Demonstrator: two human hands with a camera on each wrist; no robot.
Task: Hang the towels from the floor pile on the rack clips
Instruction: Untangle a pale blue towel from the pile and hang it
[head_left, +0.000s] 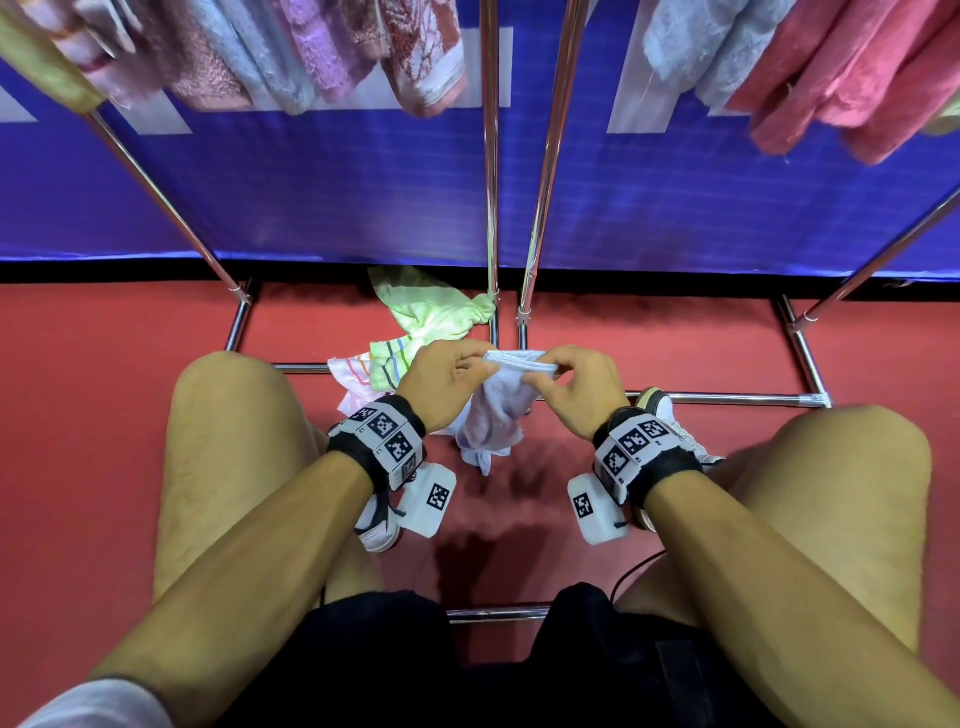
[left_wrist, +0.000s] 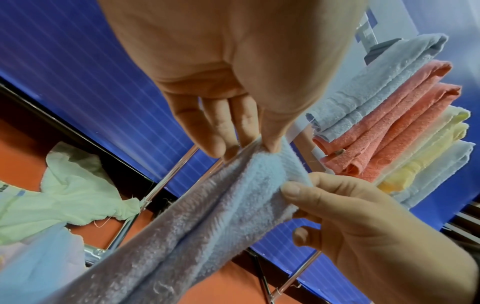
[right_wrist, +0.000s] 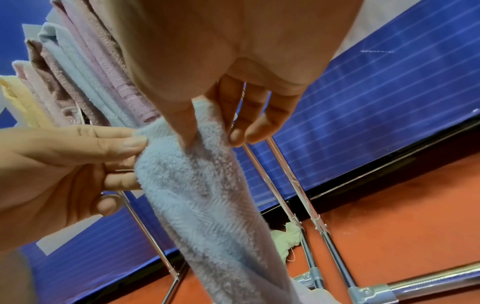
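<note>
Clearly, the blue towel (head_left: 496, 415) hung between the knees, above the red floor (head_left: 675, 353), its top edge pinched by the left hand (head_left: 447, 384) and the right hand (head_left: 576, 395). I think the edge should be pulled flat before it goes to a clip. No container was there; the pile (head_left: 415, 332) lay loose by the rack (head_left: 545, 156), under hung towels (head_left: 322, 57).

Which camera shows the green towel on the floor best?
The head view: the green towel lies whole on the floor by a rack leg. The left wrist view shows it at the frame's edge; the right wrist view shows only a corner behind the blue towel.
</note>
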